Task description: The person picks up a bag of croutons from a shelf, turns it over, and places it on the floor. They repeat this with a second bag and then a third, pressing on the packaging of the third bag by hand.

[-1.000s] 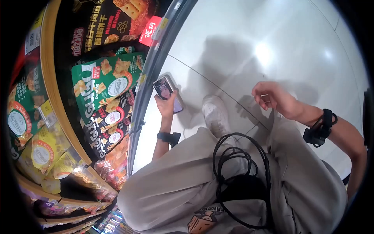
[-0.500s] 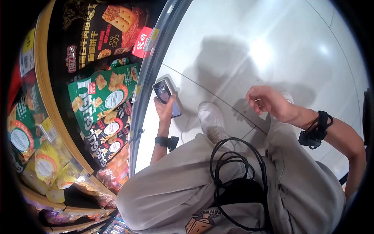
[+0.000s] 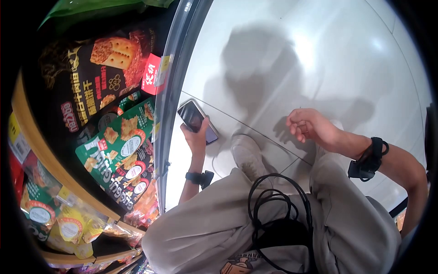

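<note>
A smartphone (image 3: 190, 114) is gripped in my left hand (image 3: 196, 138), with the thumb across its lower screen. The screen is lit, and its picture is too small to make out fully. Phone and hand are low over the pale floor, beside the shelf edge. In front of my right knee, my right hand (image 3: 316, 129) hangs in the air with its fingers loosely bent and slightly apart. Nothing shows in it, and it touches nothing. A black strap with a small device sits on each wrist.
Snack shelves with a dark rail (image 3: 167, 91) stand at the left. They hold a green snack bag (image 3: 119, 137), a black biscuit package (image 3: 98, 75) and yellow bags (image 3: 70, 228). A coiled black cable (image 3: 258, 221) lies over my lap. White tiled floor (image 3: 328, 55) spreads ahead.
The view has shifted, so the shelf goods appear lower. My left hand still holds the phone, which is tilted more to the side. My right hand is nearly unchanged.
</note>
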{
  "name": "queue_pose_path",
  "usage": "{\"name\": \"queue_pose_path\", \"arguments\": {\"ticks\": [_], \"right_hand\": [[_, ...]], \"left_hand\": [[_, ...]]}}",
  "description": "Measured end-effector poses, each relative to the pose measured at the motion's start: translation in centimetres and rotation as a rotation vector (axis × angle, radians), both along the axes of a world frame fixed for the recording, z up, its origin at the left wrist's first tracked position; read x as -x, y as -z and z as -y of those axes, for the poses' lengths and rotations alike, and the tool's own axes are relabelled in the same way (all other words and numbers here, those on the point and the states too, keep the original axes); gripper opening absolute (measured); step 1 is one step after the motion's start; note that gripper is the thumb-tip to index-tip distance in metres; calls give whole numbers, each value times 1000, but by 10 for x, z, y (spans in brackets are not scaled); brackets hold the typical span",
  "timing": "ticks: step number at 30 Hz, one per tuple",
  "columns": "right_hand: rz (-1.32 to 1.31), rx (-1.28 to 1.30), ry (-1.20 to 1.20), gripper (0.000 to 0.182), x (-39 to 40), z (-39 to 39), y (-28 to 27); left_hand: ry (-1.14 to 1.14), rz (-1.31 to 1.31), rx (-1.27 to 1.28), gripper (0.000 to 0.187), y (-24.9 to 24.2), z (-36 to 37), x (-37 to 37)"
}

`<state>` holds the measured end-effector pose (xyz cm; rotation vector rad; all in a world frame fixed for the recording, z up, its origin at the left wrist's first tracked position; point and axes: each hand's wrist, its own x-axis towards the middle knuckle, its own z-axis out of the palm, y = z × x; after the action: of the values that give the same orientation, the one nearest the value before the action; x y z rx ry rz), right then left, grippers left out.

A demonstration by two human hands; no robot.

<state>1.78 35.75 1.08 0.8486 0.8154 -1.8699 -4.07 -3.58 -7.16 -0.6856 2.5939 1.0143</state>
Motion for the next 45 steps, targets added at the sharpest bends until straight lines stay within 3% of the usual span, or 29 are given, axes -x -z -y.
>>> {"name": "queue_pose_path", "arguments": {"ticks": [2, 4, 5, 7, 9, 11, 12, 14, 17, 20, 22, 24, 26, 27, 30, 33, 38, 45], "right_hand": [[16, -2, 4, 25, 2, -1, 2], [4, -9, -18, 26, 3, -3, 3], [-20, -6, -21, 26, 3, -3, 4], [32, 20, 0, 28, 0, -6, 5], [-6, 39, 9, 28, -4, -9, 3], [-66, 40, 11, 26, -7, -10, 0], [-96, 35, 13, 24, -9, -10, 0], [-123, 26, 9, 23, -5, -8, -5], [-164, -31, -42, 21, -8, -4, -28], [-206, -11, -22, 20, -14, 0, -37], [-220, 10, 0, 20, -18, 4, -37], [-223, 36, 30, 20, -24, 6, -38], [-211, 75, 76, 21, -30, 7, -38], [-215, 79, 99, 21, -33, 5, -36], [-169, 73, 69, 21, -42, 1, -32], [-147, 74, 29, 21, -42, -6, -23], [-134, 119, 72, 23, -39, -12, -27], [-276, 140, 123, 21, -28, -19, -22]], "left_hand": [[-13, 22, -22, 63, -5, -1, -3], [-24, 41, -199, 55, -12, 3, -9], [-34, 31, -236, 43, -14, 5, -13], [81, -39, -83, 38, -5, 21, -26], [40, -96, -163, 42, -12, 13, -32], [105, -144, -39, 44, -26, 5, -28], [157, -179, 44, 46, -41, -4, -18], [310, -286, -105, 44, -80, -26, 20], [718, -559, -136, 34, -182, -83, 84], [986, -711, 74, 45, -276, -144, 126], [784, -762, -105, 53, -296, -177, 148], [398, -602, -396, 62, -306, -205, 175], [298, -577, -687, 64, -292, -210, 217], [310, -527, -677, 63, -299, -220, 224], [232, -530, -792, 36, -302, -236, 241], [190, -542, -816, 28, -291, -236, 254], [172, -553, -792, 32, -283, -236, 250], [360, -683, -677, 33, -281, -253, 217]]}}
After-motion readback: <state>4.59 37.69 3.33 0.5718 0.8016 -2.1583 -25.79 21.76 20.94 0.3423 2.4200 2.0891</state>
